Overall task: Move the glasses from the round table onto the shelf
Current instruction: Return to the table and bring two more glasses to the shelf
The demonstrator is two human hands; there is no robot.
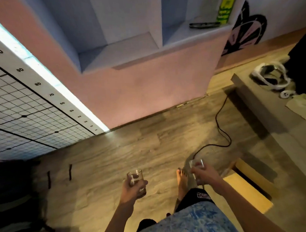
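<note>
A wood-grain floor (115, 154) is stretching toward the pale two-niche shelf (126, 45). Two clear, cylindrical glasses are being carried: left hand (131, 189) gripping one glass (135, 179), right hand (204, 173) clasping the other glass (196, 164).

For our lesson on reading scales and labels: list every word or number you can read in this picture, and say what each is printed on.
"100", "90", "80", "70": on the white strip edging the grid board.
Smaller numbers lower on that strip: too blurred to be sure of.
Green sign on the shelf: text unreadable.
Patch on the dark shorts: unreadable.
</note>
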